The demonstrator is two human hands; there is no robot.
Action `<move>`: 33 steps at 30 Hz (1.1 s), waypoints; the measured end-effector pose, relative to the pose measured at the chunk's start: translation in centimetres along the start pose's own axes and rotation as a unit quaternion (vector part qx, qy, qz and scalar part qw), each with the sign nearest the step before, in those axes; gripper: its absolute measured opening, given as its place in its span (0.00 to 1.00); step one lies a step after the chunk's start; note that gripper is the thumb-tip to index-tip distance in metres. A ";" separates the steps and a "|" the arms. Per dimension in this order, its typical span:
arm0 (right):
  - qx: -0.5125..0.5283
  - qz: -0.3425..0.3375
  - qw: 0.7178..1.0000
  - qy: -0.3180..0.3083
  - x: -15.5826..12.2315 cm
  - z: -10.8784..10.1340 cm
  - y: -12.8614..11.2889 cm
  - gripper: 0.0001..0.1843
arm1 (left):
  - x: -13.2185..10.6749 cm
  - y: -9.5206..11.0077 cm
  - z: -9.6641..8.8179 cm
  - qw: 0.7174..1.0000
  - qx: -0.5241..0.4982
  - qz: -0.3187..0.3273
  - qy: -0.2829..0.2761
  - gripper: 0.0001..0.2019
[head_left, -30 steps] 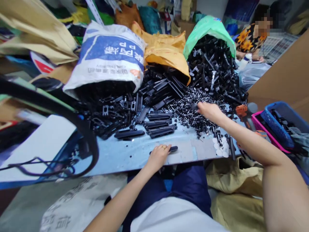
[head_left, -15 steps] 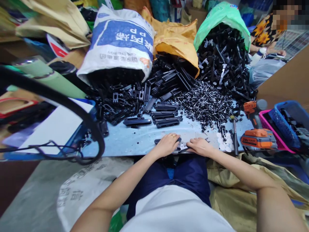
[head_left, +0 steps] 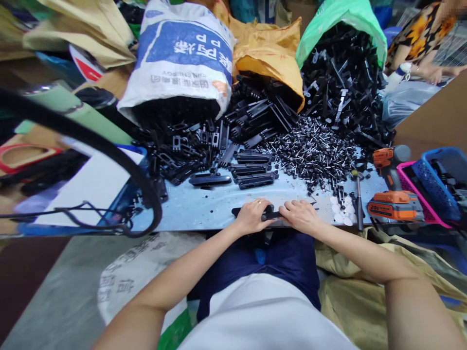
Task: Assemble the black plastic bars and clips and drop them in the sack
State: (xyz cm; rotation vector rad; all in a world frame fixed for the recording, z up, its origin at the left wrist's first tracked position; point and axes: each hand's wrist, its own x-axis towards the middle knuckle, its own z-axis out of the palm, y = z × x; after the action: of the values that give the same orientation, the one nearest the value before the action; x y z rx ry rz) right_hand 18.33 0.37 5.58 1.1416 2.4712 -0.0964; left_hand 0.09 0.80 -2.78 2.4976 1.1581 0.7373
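Note:
At the front edge of the blue work table, my left hand (head_left: 252,217) is closed over a long black plastic part (head_left: 236,212), whose left end sticks out past the fingers. My right hand (head_left: 300,214) pinches a slim black plastic piece (head_left: 274,214) that reaches across to the left fingertips. Where the two black parts meet is partly hidden by fingers, so I cannot tell whether they are joined. Beyond the hands lie several finished-looking black bars (head_left: 255,180) in a stack and a single black bar (head_left: 210,180) to their left.
Sacks spill black parts at the back: a white-blue sack (head_left: 182,58), an orange sack (head_left: 270,48) and a green sack (head_left: 343,19). A heap of pins (head_left: 317,150) lies mid-table. To the right are a hammer (head_left: 359,201), an orange drill (head_left: 394,204), a blue basket (head_left: 438,180) and another person's arm (head_left: 430,73).
My right hand's slim black piece has come up against the part under my left hand. My left fingers have curled more around it. The view has shifted slightly.

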 end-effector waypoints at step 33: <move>0.169 0.411 0.884 0.147 2.4 2.8 10.9 0.16 | 10.1 2.5 -1.7 0.969 -0.140 -0.201 -0.033 0.08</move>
State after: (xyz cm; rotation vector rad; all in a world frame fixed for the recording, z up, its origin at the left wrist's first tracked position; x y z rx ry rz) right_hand 25.97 8.63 3.26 2.4147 2.0141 -0.1089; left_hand 6.21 7.08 3.13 1.9579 1.3705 0.6450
